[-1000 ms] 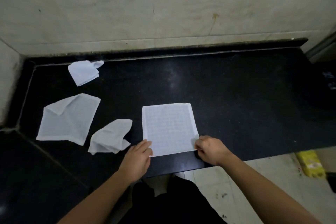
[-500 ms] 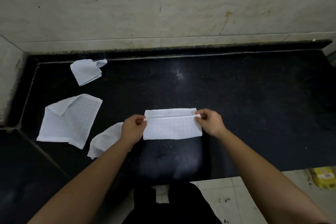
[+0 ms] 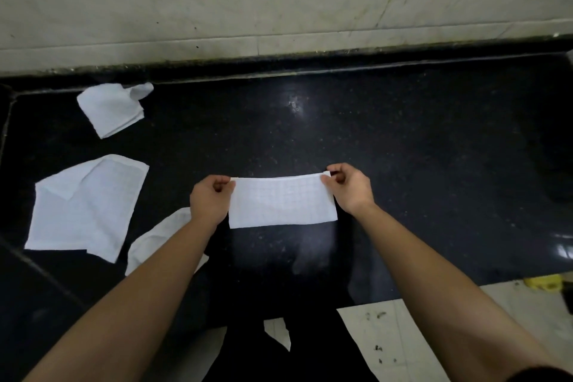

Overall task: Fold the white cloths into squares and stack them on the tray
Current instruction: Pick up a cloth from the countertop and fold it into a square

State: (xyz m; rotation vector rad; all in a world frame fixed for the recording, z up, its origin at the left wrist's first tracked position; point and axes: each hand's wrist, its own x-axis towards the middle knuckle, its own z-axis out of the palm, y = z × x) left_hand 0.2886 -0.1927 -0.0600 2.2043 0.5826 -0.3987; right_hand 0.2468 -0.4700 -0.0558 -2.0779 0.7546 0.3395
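While the left hand (image 3: 210, 198) pinches the far-left corner of the folded cloth (image 3: 282, 201) and the right hand (image 3: 350, 187) pinches its far-right corner, the cloth sits as a wide white rectangle on the black counter (image 3: 403, 149), approx. mid-counter and straight ahead of the person. Both sets of fingers (image 3: 336, 169) are curled in, thumb vs. forefinger nipping the cloth's far edge. The near edge lies flat on the counter. A faint grid pattern shows on the top layer, and the corners look roughly lined up.

Three more white cloths lie to the left, none squared up yet:
- small cloth (image 3: 110, 108) – far back-left, close to the wall (image 3: 279, 3), loosely bunched w/ one corner curled up.
- big cloth (image 3: 83, 205) – left of the hands and well apart from the folded one, mostly spread out, top-left corner flopped over itself.
- crumpled cloth (image 3: 155, 242) – just beside the left wrist, partly hidden under the left forearm.

Both forearms reach out over the counter's near edge. Pale tiled floor (image 3: 387, 335) shows at bottom right, w/ a yellow object (image 3: 544, 284) on it by the counter edge – too cut off to ID.
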